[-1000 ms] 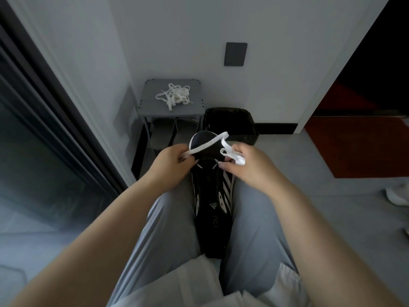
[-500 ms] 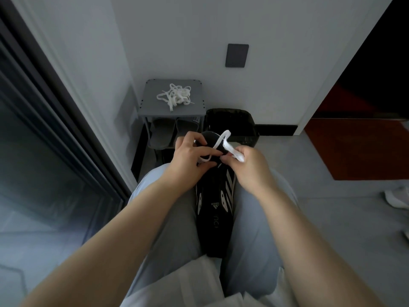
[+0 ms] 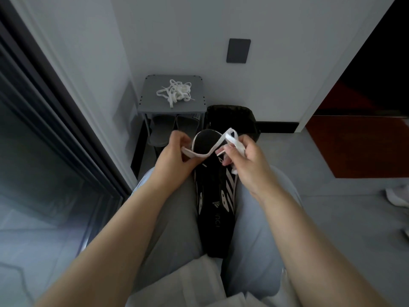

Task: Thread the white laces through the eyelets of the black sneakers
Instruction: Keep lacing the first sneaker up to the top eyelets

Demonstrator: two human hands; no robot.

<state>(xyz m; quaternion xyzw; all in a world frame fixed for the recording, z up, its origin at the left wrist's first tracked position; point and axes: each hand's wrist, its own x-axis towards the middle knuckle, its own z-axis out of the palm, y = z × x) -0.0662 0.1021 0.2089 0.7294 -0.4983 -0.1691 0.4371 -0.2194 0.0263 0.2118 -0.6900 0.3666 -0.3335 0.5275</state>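
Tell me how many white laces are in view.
2. One lace runs between the left hand and right hand over the sneaker; one tangled bunch lies on the grey table. That bunch could hide more.

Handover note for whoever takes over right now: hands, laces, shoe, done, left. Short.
The left hand pinches one end of the flat white shoelace; the right hand grips its bunched remainder.
The black sneaker with white stripes lies wedged between the thighs.
A tangle of white laces sits on the small grey table.
Done: no threaded eyelet visible; the hands hide part of the shoe.
Left: thread this lace through the eyelets.
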